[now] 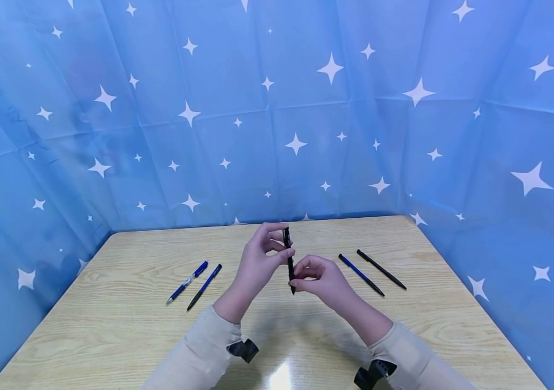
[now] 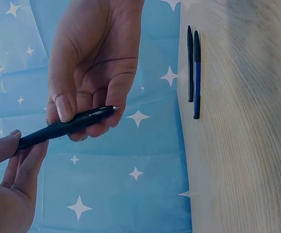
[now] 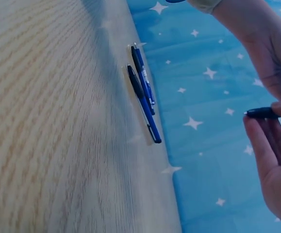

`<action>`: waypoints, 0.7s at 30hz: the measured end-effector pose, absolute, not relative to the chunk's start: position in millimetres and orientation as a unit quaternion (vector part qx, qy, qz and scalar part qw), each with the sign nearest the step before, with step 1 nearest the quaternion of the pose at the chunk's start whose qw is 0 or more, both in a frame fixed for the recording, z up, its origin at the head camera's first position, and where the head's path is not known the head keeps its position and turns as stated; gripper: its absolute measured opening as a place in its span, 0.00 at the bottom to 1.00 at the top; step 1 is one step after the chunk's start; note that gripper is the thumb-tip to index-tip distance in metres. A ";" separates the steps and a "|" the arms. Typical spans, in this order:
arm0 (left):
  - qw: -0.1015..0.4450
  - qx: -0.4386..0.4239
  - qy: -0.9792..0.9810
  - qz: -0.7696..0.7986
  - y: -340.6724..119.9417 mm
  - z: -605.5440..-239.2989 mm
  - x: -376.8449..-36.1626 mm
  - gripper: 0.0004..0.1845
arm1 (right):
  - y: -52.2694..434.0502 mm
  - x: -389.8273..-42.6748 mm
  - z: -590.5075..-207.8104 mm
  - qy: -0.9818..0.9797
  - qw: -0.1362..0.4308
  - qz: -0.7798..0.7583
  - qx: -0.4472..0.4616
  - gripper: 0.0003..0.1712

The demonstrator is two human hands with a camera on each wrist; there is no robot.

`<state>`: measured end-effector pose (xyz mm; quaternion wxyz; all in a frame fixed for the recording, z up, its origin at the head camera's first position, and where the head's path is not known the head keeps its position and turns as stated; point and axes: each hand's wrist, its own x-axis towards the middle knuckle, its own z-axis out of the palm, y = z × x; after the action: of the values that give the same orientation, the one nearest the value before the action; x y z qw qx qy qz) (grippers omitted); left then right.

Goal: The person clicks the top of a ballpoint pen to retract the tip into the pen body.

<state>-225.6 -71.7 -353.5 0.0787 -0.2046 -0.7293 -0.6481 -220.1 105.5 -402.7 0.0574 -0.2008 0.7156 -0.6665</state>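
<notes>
I'm watching through the head cam, and both hands are working on one black pen, which is standing close to upright in midair over the wooden table, tip pointing down. The left hand is gripping its upper part — thumb against the barrel, index finger reaching over to the top end. The right hand is pinching the lower part near the tip, so both grips are narrow and full of pen. From the left wrist I'm seeing a bit of metal point poking out at that end.

Four more pens are lying around them. Off the left hand's side, a blue-and-clear pen is sitting just beside a blue pen with black ends. Past the right hand, a dark blue pen is lying near an all-black pen, roughly parallel. Behind everything a starry blue curtain is hanging.
</notes>
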 end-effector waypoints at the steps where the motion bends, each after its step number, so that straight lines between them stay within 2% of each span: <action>1: 0.078 -0.204 -0.730 -0.648 -71.8 -353.1 -225.5 0.24 | 105.8 -220.1 -402.8 0.715 0.058 -0.667 -0.202 0.10; 21: 0.066 -0.201 -0.734 -0.646 -74.6 -349.3 -222.9 0.19 | 108.7 -220.8 -404.1 0.712 0.064 -0.663 -0.222 0.10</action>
<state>-222.9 -74.6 -349.3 0.0661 -0.2006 -0.7337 -0.6458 -220.8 108.7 -404.1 0.0643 -0.2221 0.7118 -0.6632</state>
